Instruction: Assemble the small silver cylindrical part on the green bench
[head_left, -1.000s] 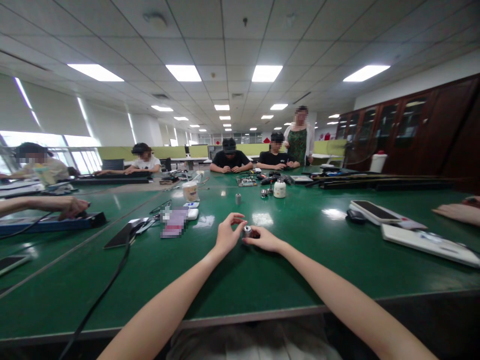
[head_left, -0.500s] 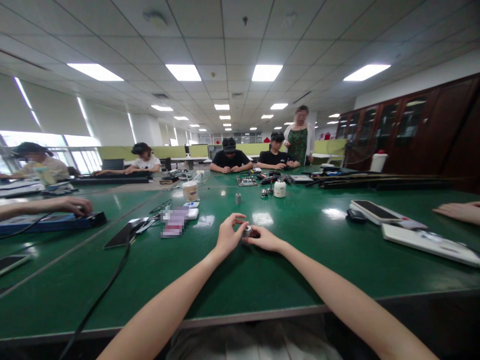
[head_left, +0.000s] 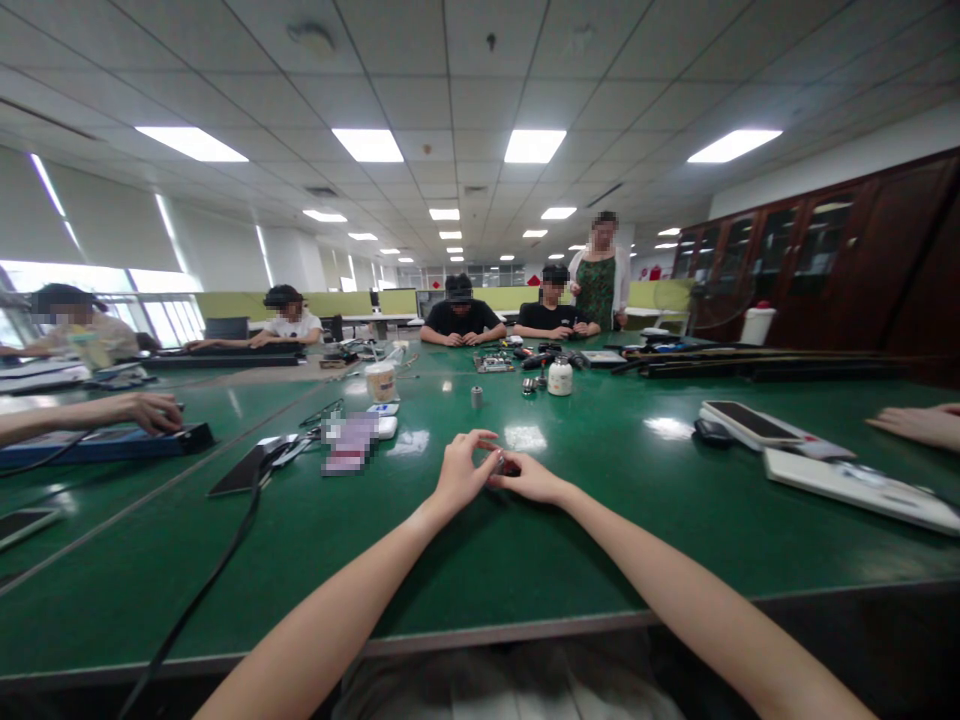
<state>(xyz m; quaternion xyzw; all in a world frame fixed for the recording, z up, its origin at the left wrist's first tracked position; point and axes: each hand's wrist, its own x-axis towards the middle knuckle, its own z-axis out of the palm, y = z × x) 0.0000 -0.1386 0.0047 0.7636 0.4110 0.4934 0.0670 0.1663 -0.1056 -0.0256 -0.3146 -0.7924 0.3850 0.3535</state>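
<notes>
Just in front of me, my left hand (head_left: 463, 470) and my right hand (head_left: 531, 477) meet over the table. Between their fingertips is a small silvery metal cylinder (head_left: 500, 459), mostly covered by my left thumb. My left thumb and curled fingers close on it from the left, while my right thumb and fingers grip it from the right. Beyond my hands, a similar small metal cylinder (head_left: 476, 397) stands upright on the green table (head_left: 592, 560).
Left of my hands lie a phone (head_left: 244, 470), cables and a paper cup (head_left: 381, 381). A white jar (head_left: 559, 378) stands farther back near tools. Flat white devices (head_left: 855, 488) lie at right. Another person's hand (head_left: 154, 412) rests on a blue box; other people sit around.
My left hand has shifted slightly, and its thumb now covers most of the metal cylinder, whose top showed before. My right hand stays almost in place.
</notes>
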